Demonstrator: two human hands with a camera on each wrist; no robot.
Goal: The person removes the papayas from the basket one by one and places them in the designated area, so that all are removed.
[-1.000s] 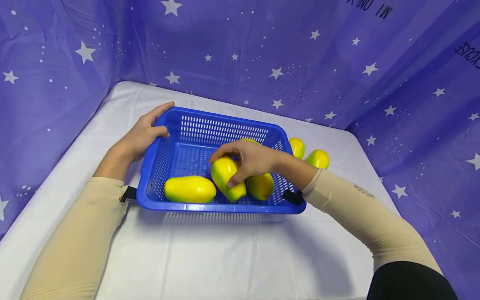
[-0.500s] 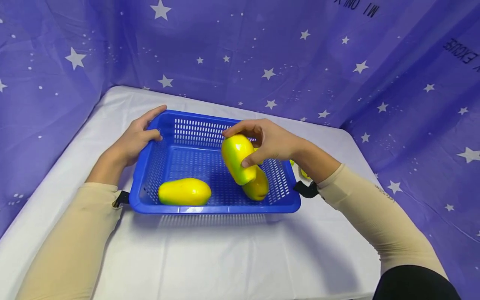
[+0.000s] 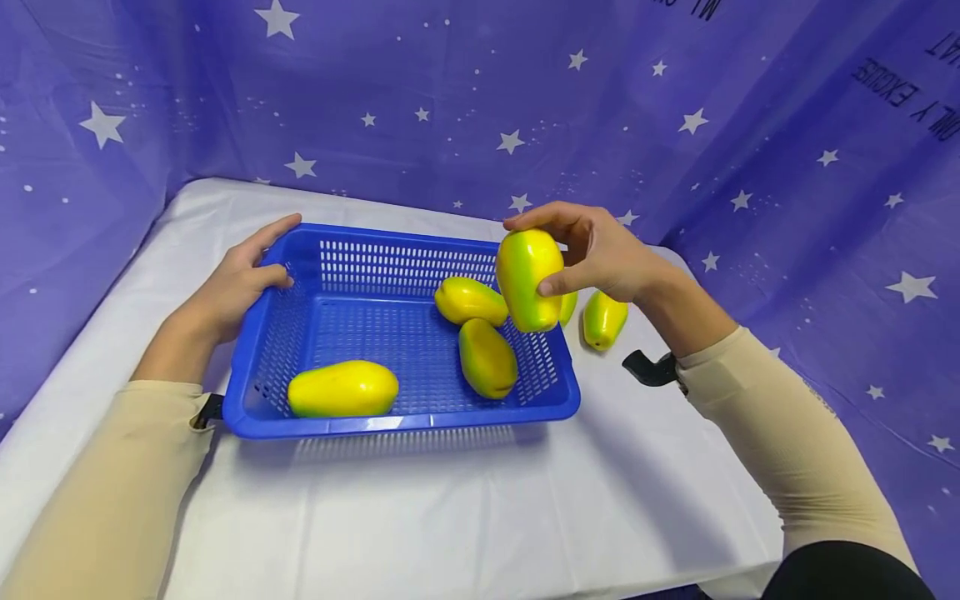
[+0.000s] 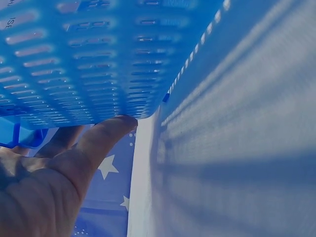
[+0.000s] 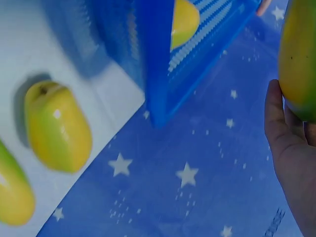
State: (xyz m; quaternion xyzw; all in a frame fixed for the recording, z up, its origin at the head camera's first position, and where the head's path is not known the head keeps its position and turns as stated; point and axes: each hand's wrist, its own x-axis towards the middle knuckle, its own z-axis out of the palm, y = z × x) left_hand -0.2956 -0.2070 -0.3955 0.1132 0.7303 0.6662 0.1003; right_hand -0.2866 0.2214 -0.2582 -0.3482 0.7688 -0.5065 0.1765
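Observation:
My left hand (image 3: 225, 287) grips the left end of the blue plastic basket (image 3: 405, 423), its thumb over the rim. In the left wrist view, that hand (image 4: 54, 182) lies against the slotted wall. My right hand (image 3: 611, 254) holds a yellow-green papaya (image 3: 525, 283) between thumb and fingers, raised over the basket's right end. The right wrist view shows this held papaya (image 5: 298, 64) at its right edge. Inside the basket, one papaya (image 3: 343, 388) lies at front left; two others, a bright one (image 3: 471, 302) and a darker one (image 3: 487, 358), sit toward the right.
Right of the basket, a papaya (image 3: 604, 320) rests on the white tablecloth (image 3: 450, 517); another (image 3: 568, 308) is partly hidden behind the held one. A purple curtain with stars (image 3: 420, 167) hangs around the back and sides. A black strap end (image 3: 648, 368) sticks out from the right sleeve.
My right hand has lifted the papaya from among the others in the basket and carried it up and right, over the right rim. My left hand stays on the basket's left end.

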